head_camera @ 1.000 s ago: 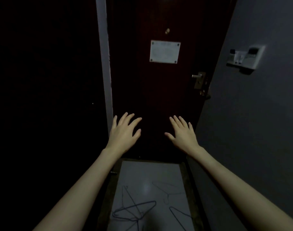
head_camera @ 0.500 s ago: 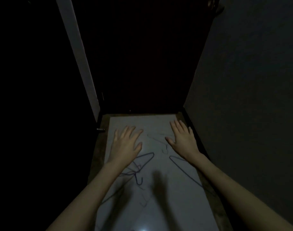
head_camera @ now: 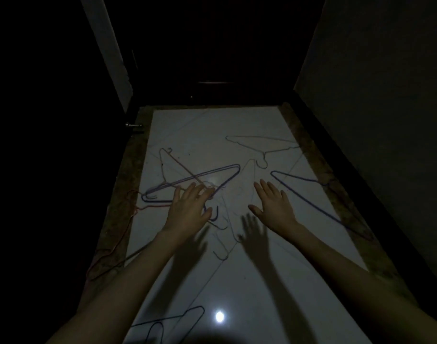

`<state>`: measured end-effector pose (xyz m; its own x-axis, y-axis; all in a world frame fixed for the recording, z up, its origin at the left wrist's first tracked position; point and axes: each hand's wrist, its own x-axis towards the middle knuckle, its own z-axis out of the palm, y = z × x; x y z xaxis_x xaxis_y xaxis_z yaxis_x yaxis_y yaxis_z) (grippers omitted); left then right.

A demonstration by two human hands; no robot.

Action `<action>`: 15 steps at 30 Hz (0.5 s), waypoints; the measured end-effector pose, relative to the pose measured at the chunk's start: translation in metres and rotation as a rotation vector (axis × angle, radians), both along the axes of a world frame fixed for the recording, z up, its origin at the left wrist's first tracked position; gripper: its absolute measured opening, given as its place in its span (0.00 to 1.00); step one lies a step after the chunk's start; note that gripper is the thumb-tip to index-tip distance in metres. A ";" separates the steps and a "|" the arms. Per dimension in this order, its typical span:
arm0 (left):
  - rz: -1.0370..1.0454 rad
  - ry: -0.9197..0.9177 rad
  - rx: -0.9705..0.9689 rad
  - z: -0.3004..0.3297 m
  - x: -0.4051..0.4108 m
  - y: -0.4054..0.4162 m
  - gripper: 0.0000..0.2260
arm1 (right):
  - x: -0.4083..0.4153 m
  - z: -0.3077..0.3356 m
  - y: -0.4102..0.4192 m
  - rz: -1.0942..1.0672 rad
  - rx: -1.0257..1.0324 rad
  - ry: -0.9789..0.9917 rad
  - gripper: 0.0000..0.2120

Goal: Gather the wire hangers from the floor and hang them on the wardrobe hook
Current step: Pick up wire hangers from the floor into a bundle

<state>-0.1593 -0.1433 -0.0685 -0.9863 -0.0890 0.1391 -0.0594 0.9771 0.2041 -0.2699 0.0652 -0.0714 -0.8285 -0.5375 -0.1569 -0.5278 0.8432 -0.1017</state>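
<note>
Both hands hovered spread and empty over the pale floor [head_camera: 237, 281] — the left hand [head_camera: 187, 209] above the crossed blue hanger [head_camera: 212, 173] and reddish hanger [head_camera: 180, 167], the right hand [head_camera: 272, 207] between those and a second blue hanger [head_camera: 312, 194]. A pale hanger [head_camera: 259, 142] lay farther off. The risk, as I judged it, was tangling — lifting one crossed wire could drag its neighbour, and the dim light hid thin hooks
</note>
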 end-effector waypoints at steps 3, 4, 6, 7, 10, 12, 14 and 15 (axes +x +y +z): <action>-0.013 -0.010 -0.027 -0.055 0.011 -0.010 0.25 | 0.004 -0.053 -0.006 0.039 -0.036 0.009 0.32; -0.011 -0.017 -0.017 -0.072 0.017 -0.013 0.25 | 0.006 -0.068 -0.008 0.054 -0.055 0.012 0.31; 0.005 -0.080 0.015 -0.102 0.037 -0.017 0.29 | 0.018 -0.093 -0.012 0.082 -0.077 -0.016 0.31; 0.020 -0.126 0.031 -0.114 0.048 -0.017 0.31 | 0.027 -0.104 -0.013 0.095 -0.084 -0.035 0.31; 0.067 -0.151 0.063 -0.137 0.083 -0.015 0.30 | 0.057 -0.130 -0.011 0.148 -0.091 -0.111 0.32; 0.076 -0.203 0.091 -0.149 0.099 -0.014 0.30 | 0.074 -0.145 -0.012 0.175 -0.099 -0.149 0.34; 0.056 -0.282 0.124 -0.164 0.112 -0.011 0.27 | 0.086 -0.159 -0.016 0.210 -0.105 -0.159 0.35; 0.037 -0.304 0.142 -0.174 0.118 -0.009 0.23 | 0.090 -0.166 -0.018 0.227 -0.109 -0.161 0.36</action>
